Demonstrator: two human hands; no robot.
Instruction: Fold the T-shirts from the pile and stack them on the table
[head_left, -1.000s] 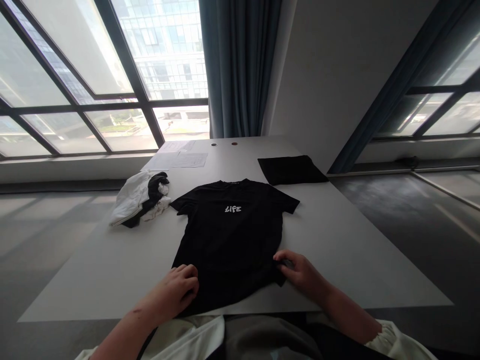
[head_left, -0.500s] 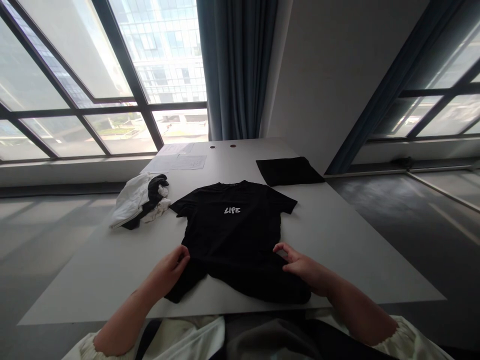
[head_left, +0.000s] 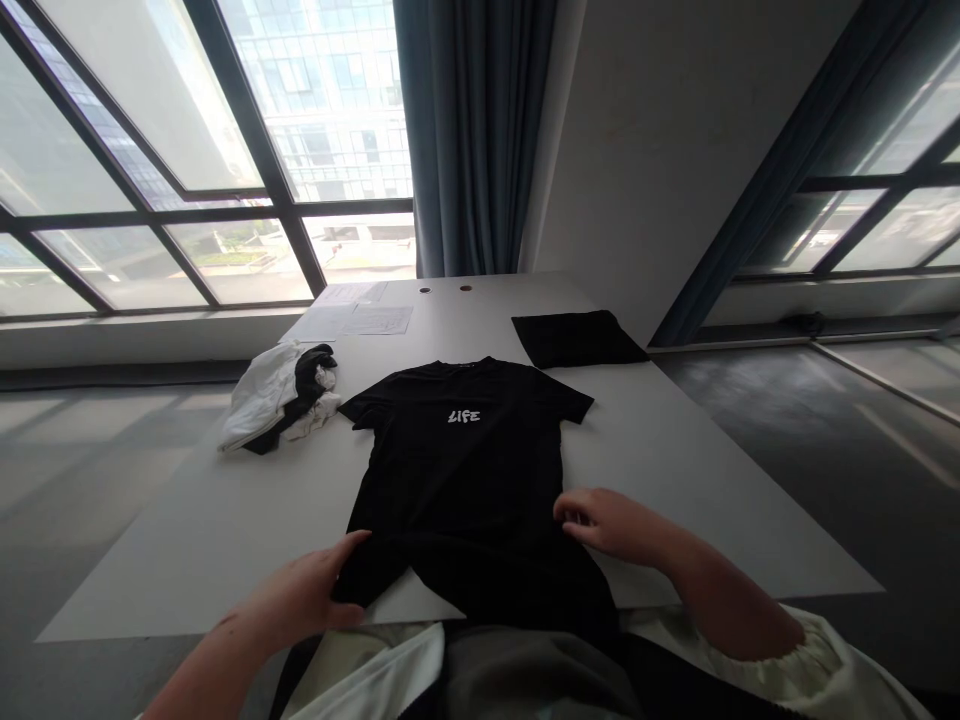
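Observation:
A black T-shirt (head_left: 465,470) lies front up, its collar away from me and white "LIFE" lettering on the chest. Its lower part is rumpled, and the bottom right reaches over the table's near edge. At the lower left side of the shirt, my left hand (head_left: 319,590) rests with thumb and fingers apart. My right hand (head_left: 604,522) is at the right side edge, its fingers curled and pinching the fabric there; the fingertips are partly hidden.
The white table (head_left: 690,500) carries a heap of white and black clothes (head_left: 262,400) on the left. A folded black cloth (head_left: 577,340) lies at the back right, and paper sheets (head_left: 375,320) at the back left. Windows and a blue curtain (head_left: 472,140) stand beyond.
My left hand has moved down and left along the shirt, its fingers spreading. The right hand's fingers have curled in at the side edge. The shirt's bottom has shifted nearer to me.

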